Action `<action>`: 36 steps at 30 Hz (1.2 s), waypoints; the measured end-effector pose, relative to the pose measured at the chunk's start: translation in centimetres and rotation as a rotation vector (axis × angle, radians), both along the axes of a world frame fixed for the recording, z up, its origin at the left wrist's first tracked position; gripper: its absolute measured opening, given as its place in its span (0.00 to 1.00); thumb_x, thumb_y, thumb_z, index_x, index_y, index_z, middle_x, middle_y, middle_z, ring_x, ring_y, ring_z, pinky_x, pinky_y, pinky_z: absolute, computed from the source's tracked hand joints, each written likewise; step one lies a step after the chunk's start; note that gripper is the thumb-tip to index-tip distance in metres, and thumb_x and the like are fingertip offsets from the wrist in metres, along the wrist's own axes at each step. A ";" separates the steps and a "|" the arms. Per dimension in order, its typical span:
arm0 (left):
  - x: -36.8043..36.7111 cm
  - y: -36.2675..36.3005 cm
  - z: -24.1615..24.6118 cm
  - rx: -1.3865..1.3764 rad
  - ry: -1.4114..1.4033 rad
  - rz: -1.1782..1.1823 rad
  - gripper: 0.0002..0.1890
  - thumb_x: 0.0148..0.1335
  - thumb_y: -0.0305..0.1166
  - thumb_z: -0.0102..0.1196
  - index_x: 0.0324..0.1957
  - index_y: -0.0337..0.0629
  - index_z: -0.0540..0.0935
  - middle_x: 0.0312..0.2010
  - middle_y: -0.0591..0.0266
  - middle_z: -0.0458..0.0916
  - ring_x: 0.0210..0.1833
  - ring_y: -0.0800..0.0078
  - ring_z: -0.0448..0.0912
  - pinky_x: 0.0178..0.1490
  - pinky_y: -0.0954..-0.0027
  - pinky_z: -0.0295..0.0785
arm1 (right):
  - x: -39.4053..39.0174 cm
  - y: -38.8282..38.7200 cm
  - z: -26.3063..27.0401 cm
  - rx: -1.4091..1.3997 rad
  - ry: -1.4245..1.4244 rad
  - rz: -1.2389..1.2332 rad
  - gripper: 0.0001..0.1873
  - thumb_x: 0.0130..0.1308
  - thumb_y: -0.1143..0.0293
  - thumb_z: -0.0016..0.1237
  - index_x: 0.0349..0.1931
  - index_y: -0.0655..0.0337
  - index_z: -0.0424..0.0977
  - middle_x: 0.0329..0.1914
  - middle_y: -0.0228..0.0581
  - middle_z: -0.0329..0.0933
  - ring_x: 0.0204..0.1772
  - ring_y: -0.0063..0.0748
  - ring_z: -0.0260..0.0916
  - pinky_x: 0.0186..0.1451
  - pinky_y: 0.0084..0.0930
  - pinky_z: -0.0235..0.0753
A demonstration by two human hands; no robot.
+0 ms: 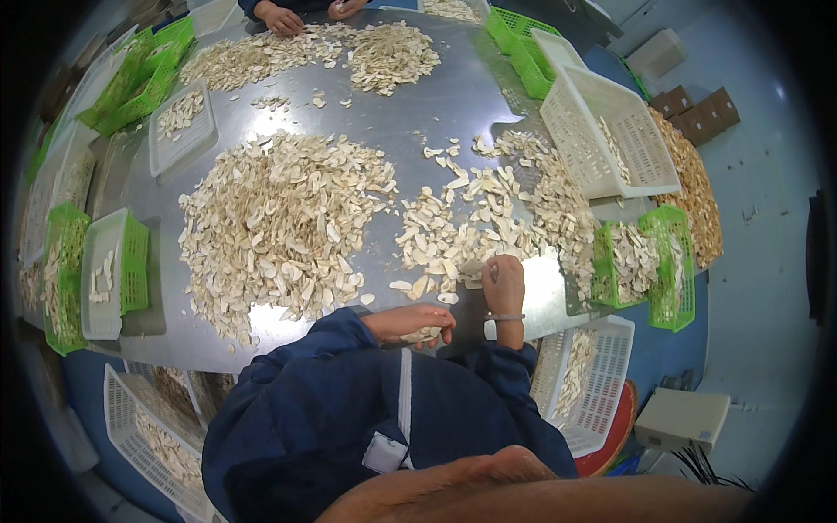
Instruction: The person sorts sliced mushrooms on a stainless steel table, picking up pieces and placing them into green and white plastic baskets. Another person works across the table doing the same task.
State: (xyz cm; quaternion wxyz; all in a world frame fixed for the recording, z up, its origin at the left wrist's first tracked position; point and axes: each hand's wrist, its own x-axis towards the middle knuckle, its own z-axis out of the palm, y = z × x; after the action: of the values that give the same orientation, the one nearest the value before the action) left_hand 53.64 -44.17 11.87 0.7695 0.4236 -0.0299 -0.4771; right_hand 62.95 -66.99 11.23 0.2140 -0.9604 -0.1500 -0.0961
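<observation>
Pale dried slices, their kind unclear, lie in a large pile (281,222) on a steel table (294,108). My left hand (412,323), near the table's front edge, has its fingers curled around several pale slices (424,335). To its right, my right hand (503,284), with a bracelet at the wrist, reaches over the near edge of a looser spread of slices (484,229). Its fingers are bent, and what lies beneath the fingertips is hidden, so its grip cannot be told.
White crates (605,140) and green baskets (614,261) stand at the right; more green baskets (136,261) and white trays (153,134) at the left. Across the table, a co-worker's hands (281,19) touch another pile (261,59). Below the front edge are white crates (611,372) of slices.
</observation>
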 end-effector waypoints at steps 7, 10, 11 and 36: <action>0.3 0.8 1.2 0.041 -0.097 -0.091 0.14 0.72 0.45 0.47 0.44 0.46 0.78 0.36 0.71 0.80 0.32 0.84 0.75 0.30 0.80 0.69 | -0.9 2.5 0.6 0.154 0.009 0.053 0.20 0.56 0.71 0.59 0.51 0.58 0.75 0.46 0.44 0.77 0.50 0.49 0.73 0.53 0.40 0.73; 0.2 1.1 1.9 0.038 -0.125 -0.153 0.14 0.72 0.45 0.47 0.40 0.46 0.79 0.34 0.73 0.79 0.31 0.85 0.74 0.31 0.80 0.69 | -1.8 4.4 0.6 0.046 0.006 0.238 0.24 0.55 0.68 0.61 0.53 0.58 0.74 0.46 0.43 0.77 0.46 0.47 0.75 0.48 0.36 0.76; 0.2 1.1 2.0 0.033 -0.128 -0.153 0.15 0.72 0.45 0.47 0.39 0.46 0.79 0.33 0.73 0.79 0.31 0.85 0.74 0.31 0.80 0.69 | -1.9 4.7 0.8 0.050 0.062 0.196 0.22 0.56 0.67 0.60 0.53 0.57 0.75 0.47 0.44 0.77 0.48 0.48 0.75 0.50 0.37 0.76; -0.2 0.7 1.4 0.067 -0.151 -0.101 0.20 0.72 0.47 0.45 0.37 0.42 0.81 0.26 0.68 0.78 0.25 0.83 0.74 0.29 0.79 0.70 | -2.8 6.3 3.4 0.204 0.117 0.241 0.13 0.59 0.74 0.59 0.44 0.63 0.79 0.40 0.47 0.81 0.40 0.44 0.78 0.43 0.37 0.78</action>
State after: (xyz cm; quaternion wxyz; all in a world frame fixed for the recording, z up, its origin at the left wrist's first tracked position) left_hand 53.46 -43.47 13.26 0.7254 0.4819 -0.0931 -0.4826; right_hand 60.18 -60.64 14.61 0.3290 -0.9126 -0.2411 -0.0286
